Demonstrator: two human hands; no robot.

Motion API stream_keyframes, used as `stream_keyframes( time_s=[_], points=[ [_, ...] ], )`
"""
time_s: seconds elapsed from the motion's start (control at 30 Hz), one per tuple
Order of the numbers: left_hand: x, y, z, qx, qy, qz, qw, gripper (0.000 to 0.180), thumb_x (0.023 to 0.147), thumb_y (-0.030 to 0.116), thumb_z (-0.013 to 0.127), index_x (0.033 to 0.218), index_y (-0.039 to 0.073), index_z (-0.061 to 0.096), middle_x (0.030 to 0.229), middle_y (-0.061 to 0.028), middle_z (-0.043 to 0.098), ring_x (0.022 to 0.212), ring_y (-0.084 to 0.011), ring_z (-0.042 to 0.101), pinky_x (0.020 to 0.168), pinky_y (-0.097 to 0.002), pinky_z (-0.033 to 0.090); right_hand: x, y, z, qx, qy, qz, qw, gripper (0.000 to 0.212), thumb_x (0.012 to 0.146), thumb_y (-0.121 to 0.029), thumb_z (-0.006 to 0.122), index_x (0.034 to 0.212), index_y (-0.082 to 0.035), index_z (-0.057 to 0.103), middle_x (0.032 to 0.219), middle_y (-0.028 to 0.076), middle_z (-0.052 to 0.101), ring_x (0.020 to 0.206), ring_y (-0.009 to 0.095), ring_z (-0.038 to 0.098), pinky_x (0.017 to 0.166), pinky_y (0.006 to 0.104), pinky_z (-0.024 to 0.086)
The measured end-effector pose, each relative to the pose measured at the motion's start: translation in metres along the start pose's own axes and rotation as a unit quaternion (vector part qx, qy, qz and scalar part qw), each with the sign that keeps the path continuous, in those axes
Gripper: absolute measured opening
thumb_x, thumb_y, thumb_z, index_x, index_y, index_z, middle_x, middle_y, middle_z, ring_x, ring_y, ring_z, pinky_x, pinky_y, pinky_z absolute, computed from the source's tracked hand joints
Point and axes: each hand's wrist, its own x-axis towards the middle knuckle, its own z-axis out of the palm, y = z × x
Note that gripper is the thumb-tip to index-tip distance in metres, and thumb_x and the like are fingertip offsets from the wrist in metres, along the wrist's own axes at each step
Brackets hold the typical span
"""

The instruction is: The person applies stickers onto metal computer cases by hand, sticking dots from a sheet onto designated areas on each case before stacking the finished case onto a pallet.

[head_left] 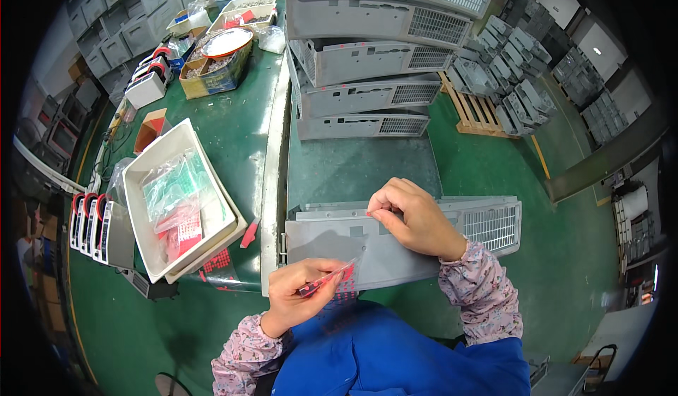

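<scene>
My left hand is closed round a clear sheet of small red stickers, held low in front of my blue apron. Above the near grey metal panel, my right hand has thumb and forefinger pinched together. A tiny red sticker shows at those fingertips, close to the panel's upper edge; whether it touches the metal I cannot tell. The panel lies across the bench in front of me, with a slotted grille at its right end, partly behind my right wrist.
Similar grey panels stand stacked farther back. At left, a white tray holds bagged green and red sheets. A red scrap lies beside it. Farther off are a parts box, chargers-like white units and a wooden pallet.
</scene>
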Motion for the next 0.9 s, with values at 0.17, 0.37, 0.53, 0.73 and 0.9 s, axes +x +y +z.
stream_keyframes(
  time_s=[0.17,0.37,0.53,0.73,0.9],
  points=[
    [-0.0001,-0.0004,0.0011,0.005,0.006,0.002,1.000,0.016,0.070,-0.008,0.061,0.062,-0.001,0.050,0.078,-0.0186,0.063,0.064,-0.0154,0.062,0.054,-0.0228,0.048,0.0000,-0.0002,-0.0004,-0.001,-0.002,-0.002,1.000,0.004,0.074,-0.003,0.057,0.077,-0.004,0.054,0.069,0.004,0.049,0.066,0.018,0.047,0.059,0.0281,0.038],
    [-0.0004,-0.0004,0.0006,0.014,-0.002,0.009,1.000,0.015,0.070,-0.008,0.061,0.063,-0.001,0.051,0.078,-0.0185,0.063,0.064,-0.0157,0.062,0.055,-0.0231,0.048,-0.0007,-0.0009,0.0007,-0.015,0.006,-0.005,1.000,0.004,0.074,-0.003,0.058,0.077,-0.004,0.054,0.069,0.004,0.049,0.066,0.018,0.048,0.059,0.0283,0.038],
    [-0.0015,-0.0011,0.0024,0.013,0.008,0.014,1.000,0.016,0.071,-0.008,0.061,0.062,-0.001,0.050,0.077,-0.0187,0.063,0.062,-0.0145,0.061,0.054,-0.0228,0.048,-0.0015,-0.0007,0.0013,-0.025,0.007,0.005,1.000,0.004,0.074,-0.004,0.058,0.075,-0.004,0.054,0.068,0.004,0.049,0.066,0.018,0.048,0.058,0.0283,0.039],
    [-0.0045,-0.0026,0.0024,0.016,0.006,0.009,1.000,0.014,0.070,-0.008,0.061,0.063,-0.001,0.051,0.079,-0.0175,0.063,0.063,-0.0152,0.062,0.055,-0.0231,0.048,-0.0033,-0.0010,0.0024,-0.025,0.014,0.006,1.000,0.005,0.073,-0.004,0.059,0.075,-0.004,0.054,0.068,0.004,0.050,0.065,0.017,0.048,0.057,0.0281,0.039],
    [-0.0057,-0.0027,0.0024,0.014,0.007,0.011,1.000,0.014,0.070,-0.008,0.061,0.064,-0.001,0.051,0.079,-0.0176,0.063,0.063,-0.0149,0.062,0.054,-0.0230,0.048,-0.0049,-0.0028,0.0035,-0.022,0.023,-0.006,0.999,0.005,0.072,-0.003,0.059,0.075,-0.004,0.054,0.068,0.004,0.050,0.065,0.017,0.048,0.057,0.0281,0.039]
  ],
)
